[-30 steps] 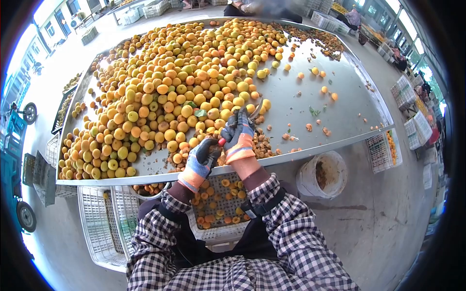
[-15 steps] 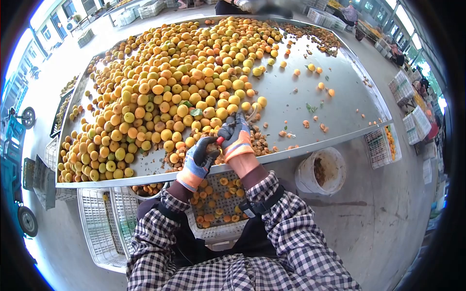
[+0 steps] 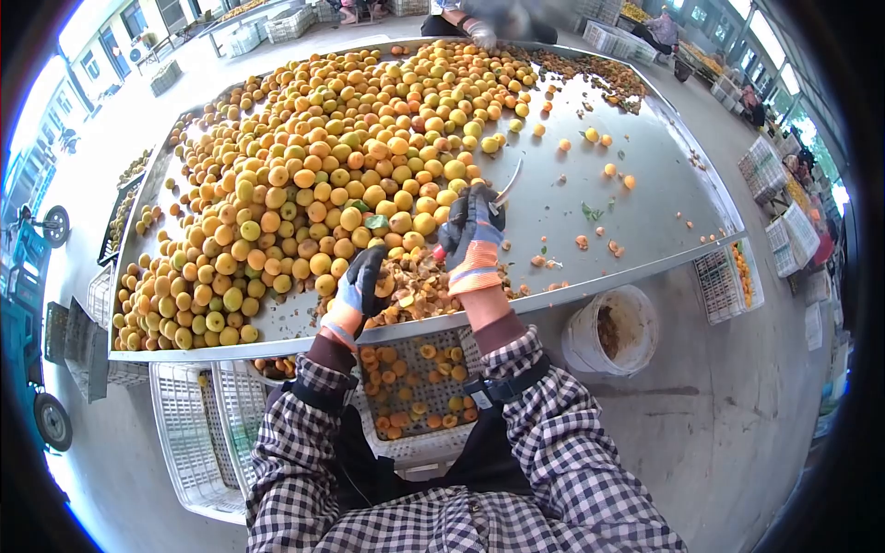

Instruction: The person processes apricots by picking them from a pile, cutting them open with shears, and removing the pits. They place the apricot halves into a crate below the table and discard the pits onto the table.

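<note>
My right hand [image 3: 470, 235], in a dark-palmed glove with an orange cuff, is closed round a small knife. The knife's curved blade [image 3: 511, 181] points up and away, and its red handle end [image 3: 440, 252] shows at the palm. To its left, my left hand [image 3: 355, 290], gloved alike, has curled fingers with an apricot piece [image 3: 383, 284] at the thumb. Between and below both hands lies a pile of brown-orange apricot scraps [image 3: 424, 288] on the metal table [image 3: 636, 249]. A large heap of whole apricots [image 3: 313, 184] covers the table's left and middle.
Below the table edge, a crate [image 3: 419, 449] holds apricot halves. White baskets [image 3: 189, 442] stand at left, and a dirty white bucket [image 3: 608, 327] at right. Across the table is another person's gloved hand [image 3: 481, 35]. More scraps [image 3: 595, 74] lie at the far edge.
My hands have moved apart: the right up and to the right with the knife, the left slightly left and down. The knife blade now shows clearly above the table.
</note>
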Available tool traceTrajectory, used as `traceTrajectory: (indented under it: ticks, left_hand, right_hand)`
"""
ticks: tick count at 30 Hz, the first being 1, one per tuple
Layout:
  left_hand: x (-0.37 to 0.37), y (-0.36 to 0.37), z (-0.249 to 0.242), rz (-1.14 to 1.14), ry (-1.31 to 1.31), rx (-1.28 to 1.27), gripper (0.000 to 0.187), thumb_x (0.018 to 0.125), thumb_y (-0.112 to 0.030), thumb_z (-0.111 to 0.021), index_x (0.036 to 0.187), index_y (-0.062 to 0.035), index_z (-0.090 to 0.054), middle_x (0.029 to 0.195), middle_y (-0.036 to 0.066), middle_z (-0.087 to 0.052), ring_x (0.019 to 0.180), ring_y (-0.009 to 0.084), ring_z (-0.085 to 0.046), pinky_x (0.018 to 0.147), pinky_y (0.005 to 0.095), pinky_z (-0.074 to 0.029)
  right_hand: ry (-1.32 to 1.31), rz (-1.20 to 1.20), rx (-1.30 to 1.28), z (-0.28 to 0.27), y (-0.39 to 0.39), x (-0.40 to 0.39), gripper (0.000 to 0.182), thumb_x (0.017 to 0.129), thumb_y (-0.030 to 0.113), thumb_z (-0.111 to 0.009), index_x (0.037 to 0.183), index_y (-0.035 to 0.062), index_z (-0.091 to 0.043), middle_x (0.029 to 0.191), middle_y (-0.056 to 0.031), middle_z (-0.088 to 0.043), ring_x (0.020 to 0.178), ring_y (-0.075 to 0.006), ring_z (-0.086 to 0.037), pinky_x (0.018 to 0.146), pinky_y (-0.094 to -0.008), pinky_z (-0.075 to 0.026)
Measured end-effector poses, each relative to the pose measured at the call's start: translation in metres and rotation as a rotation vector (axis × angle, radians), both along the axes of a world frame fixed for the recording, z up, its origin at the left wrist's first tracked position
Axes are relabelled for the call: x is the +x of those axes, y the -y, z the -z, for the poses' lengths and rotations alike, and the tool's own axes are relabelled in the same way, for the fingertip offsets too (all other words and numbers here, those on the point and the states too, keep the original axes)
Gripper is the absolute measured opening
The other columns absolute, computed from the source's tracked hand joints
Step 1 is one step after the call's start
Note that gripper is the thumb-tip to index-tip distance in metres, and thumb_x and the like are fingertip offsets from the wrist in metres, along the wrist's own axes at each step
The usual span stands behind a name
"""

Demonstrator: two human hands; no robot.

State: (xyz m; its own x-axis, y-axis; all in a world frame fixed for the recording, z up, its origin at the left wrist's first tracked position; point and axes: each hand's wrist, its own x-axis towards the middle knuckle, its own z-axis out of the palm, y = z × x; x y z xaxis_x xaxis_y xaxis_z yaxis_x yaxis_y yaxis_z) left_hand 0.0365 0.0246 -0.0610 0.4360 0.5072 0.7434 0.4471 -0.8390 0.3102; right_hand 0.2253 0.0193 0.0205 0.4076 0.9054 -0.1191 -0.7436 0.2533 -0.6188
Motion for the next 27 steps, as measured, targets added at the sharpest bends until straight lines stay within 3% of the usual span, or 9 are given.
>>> traceTrajectory:
  ticks: [2, 3, 8, 10, 14, 16, 19, 23, 27]
  left_hand:
    - [-0.006, 0.017, -0.017, 0.239, 0.593, -1.417, 0.048, 0.087, -0.025, -0.054, 0.130, -0.0035, -0.046, 0.099, 0.006, -0.059, 0.072, 0.0138, -0.056, 0.062, 0.0230, -0.046]
    - [-0.002, 0.023, -0.032, 0.218, 0.652, -1.489, 0.042, 0.086, -0.018, -0.053, 0.125, -0.0036, -0.050, 0.089, 0.005, -0.057, 0.060, 0.0098, -0.049, 0.052, 0.0203, -0.039]
    - [-0.003, 0.020, -0.023, 0.174, 0.726, -1.444, 0.022, 0.093, -0.015, -0.055, 0.111, -0.0051, -0.061, 0.088, 0.001, -0.061, 0.072, 0.0088, -0.059, 0.061, 0.0194, -0.049]
    - [0.001, 0.022, -0.026, 0.065, 0.585, -1.383, 0.019, 0.094, -0.017, -0.056, 0.106, -0.0047, -0.065, 0.083, 0.000, -0.062, 0.069, 0.0087, -0.059, 0.060, 0.0214, -0.049]
    - [0.001, 0.023, -0.032, -0.161, 0.261, -1.309, 0.035, 0.096, -0.032, -0.055, 0.083, -0.0035, -0.071, 0.071, 0.001, -0.061, 0.057, 0.0082, -0.048, 0.053, 0.0280, -0.042]
    - [0.003, 0.028, -0.046, -0.186, 0.203, -1.381, 0.041, 0.096, -0.037, -0.054, 0.080, -0.0036, -0.072, 0.068, 0.001, -0.061, 0.058, 0.0084, -0.045, 0.054, 0.0284, -0.040]
    - [-0.005, 0.027, -0.013, 0.191, 0.260, -1.059, 0.030, 0.095, -0.029, -0.055, 0.099, -0.0031, -0.070, 0.078, 0.000, -0.064, 0.067, 0.0082, -0.052, 0.065, 0.0245, -0.045]
    - [-0.006, 0.046, -0.060, 0.491, 0.119, -1.365, 0.023, 0.091, -0.013, -0.060, 0.110, 0.0005, -0.065, 0.093, 0.005, -0.068, 0.086, 0.0104, -0.061, 0.077, 0.0274, -0.049]
    - [-0.002, 0.054, -0.049, 0.724, 0.198, -1.281, 0.034, 0.090, -0.013, -0.063, 0.122, -0.0015, -0.059, 0.115, 0.009, -0.065, 0.105, 0.0151, -0.059, 0.093, 0.0286, -0.046]
  right_hand:
    - [0.039, 0.027, -0.152, -0.015, 0.002, 0.005, 0.013, 0.096, 0.023, -0.056, 0.086, 0.0148, -0.052, 0.055, 0.0030, -0.043, 0.036, -0.0079, -0.031, 0.032, -0.0232, -0.023]
    - [0.081, 0.055, -0.305, -0.021, 0.002, 0.009, 0.009, 0.095, 0.021, -0.057, 0.089, 0.0140, -0.054, 0.055, 0.0026, -0.044, 0.035, -0.0080, -0.032, 0.030, -0.0233, -0.025]
    - [0.312, 0.150, -0.316, 0.003, -0.016, 0.051, 0.008, 0.091, 0.019, -0.061, 0.093, 0.0121, -0.058, 0.054, 0.0021, -0.045, 0.033, -0.0080, -0.034, 0.030, -0.0228, -0.026]
    - [0.343, 0.107, -0.525, 0.020, -0.032, 0.072, 0.008, 0.090, 0.019, -0.062, 0.088, 0.0118, -0.059, 0.053, 0.0026, -0.046, 0.032, -0.0081, -0.034, 0.029, -0.0227, -0.026]
    - [0.668, -0.002, -0.339, 0.029, -0.024, 0.081, 0.009, 0.087, 0.019, -0.065, 0.089, 0.0109, -0.063, 0.053, 0.0029, -0.049, 0.032, -0.0075, -0.035, 0.029, -0.0236, -0.026]
    - [0.846, -0.115, -0.588, 0.035, -0.026, 0.089, 0.041, 0.074, 0.028, -0.080, 0.104, 0.0035, -0.066, 0.084, -0.0065, -0.065, 0.067, -0.0171, -0.060, 0.065, -0.0321, -0.051]
    - [1.133, 0.025, -0.499, 0.055, -0.035, 0.091, 0.037, 0.073, 0.022, -0.078, 0.103, 0.0043, -0.068, 0.083, -0.0077, -0.067, 0.072, -0.0177, -0.061, 0.069, -0.0336, -0.051]
    - [1.410, 0.026, -0.465, 0.035, -0.030, 0.083, 0.036, 0.074, 0.020, -0.075, 0.107, 0.0069, -0.067, 0.087, -0.0106, -0.069, 0.078, -0.0263, -0.065, 0.072, -0.0361, -0.052]
    - [1.784, -0.048, -0.509, 0.044, -0.043, 0.086, 0.038, 0.080, 0.022, -0.065, 0.118, 0.0121, -0.063, 0.100, -0.0145, -0.068, 0.091, -0.0344, -0.064, 0.081, -0.0408, -0.051]
